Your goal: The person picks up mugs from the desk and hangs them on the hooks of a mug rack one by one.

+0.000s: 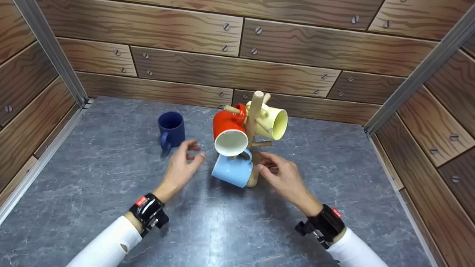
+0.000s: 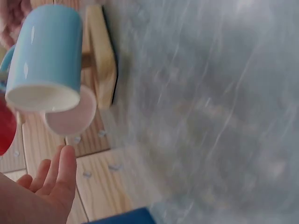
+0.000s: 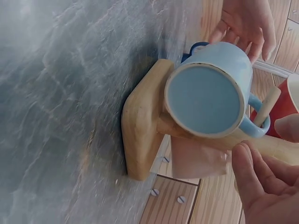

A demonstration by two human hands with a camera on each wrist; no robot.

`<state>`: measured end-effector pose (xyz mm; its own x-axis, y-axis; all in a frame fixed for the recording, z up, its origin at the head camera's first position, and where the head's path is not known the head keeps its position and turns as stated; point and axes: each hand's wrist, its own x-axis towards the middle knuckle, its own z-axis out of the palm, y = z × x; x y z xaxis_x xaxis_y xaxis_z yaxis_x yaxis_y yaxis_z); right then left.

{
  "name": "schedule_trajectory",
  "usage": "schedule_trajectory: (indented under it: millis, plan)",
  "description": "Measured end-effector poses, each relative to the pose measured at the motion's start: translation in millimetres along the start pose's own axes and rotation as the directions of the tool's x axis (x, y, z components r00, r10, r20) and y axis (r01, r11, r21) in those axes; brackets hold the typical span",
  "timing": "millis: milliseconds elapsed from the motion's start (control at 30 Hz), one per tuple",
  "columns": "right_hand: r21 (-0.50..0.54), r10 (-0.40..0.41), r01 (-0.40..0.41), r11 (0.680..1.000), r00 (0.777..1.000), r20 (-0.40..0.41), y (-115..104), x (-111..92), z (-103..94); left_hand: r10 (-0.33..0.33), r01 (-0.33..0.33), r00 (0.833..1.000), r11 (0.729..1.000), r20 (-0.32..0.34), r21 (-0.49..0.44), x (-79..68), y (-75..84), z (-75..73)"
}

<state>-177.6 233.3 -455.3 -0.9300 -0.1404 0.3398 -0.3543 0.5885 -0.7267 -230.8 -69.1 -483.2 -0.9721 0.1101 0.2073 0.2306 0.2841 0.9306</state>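
A wooden mug tree [image 1: 255, 107] stands mid-table. From its pegs hang a red mug [image 1: 222, 122], a yellow mug [image 1: 276, 122] and, lowest, a light blue mug [image 1: 231, 170] tilted on its side. Both wrist views also show a pale pink mug [image 3: 196, 161] behind the light blue one. My left hand [image 1: 180, 165] hovers left of the light blue mug, fingers relaxed and holding nothing. My right hand [image 1: 284, 176] is just right of the tree, its fingers loosely bent by the post and the light blue mug's handle [image 3: 256, 119]; whether they touch the post I cannot tell.
A dark blue mug [image 1: 173, 129] stands upright on the grey marbled table [image 1: 207, 230], left of the tree and just beyond my left hand. Wood-patterned walls [image 1: 185, 63] enclose the back and both sides, with metal posts [image 1: 415, 70] at the corners.
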Motion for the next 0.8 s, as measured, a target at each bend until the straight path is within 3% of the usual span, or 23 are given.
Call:
schedule_trajectory:
  millis: [133, 333, 467, 633, 733, 800]
  plan:
    - [-0.005, 0.034, -0.034, 0.999, 0.999, -0.002, 5.3, -4.3, -8.3, 0.053, -0.052, 0.997, 0.998, -0.053, 0.027, 11.2, 2.5, -10.9]
    - [-0.05, 0.101, -0.101, 0.994, 0.995, -0.008, 16.2, -10.3, -23.9, 0.099, -0.093, 0.993, 0.992, -0.07, 0.09, 27.3, 3.4, -19.7]
    - [-0.09, 0.132, -0.131, 0.987, 0.991, 0.0, 22.3, -14.9, -32.2, 0.17, -0.145, 0.98, 0.967, -0.108, 0.207, 40.0, 2.3, -22.3]
    - [-0.129, 0.134, -0.131, 0.983, 0.991, 0.008, 30.2, -20.4, -38.6, 0.315, -0.236, 0.939, 0.882, -0.136, 0.408, 57.6, -0.9, -27.2]
    - [-0.146, 0.127, -0.124, 0.982, 0.992, 0.012, 34.6, -23.1, -41.0, 0.385, -0.277, 0.916, 0.811, -0.114, 0.515, 67.8, -2.4, -32.5]
    - [-0.152, 0.125, -0.122, 0.981, 0.992, 0.012, 36.2, -24.8, -42.8, 0.405, -0.286, 0.911, 0.755, -0.075, 0.59, 74.1, -3.3, -37.6]
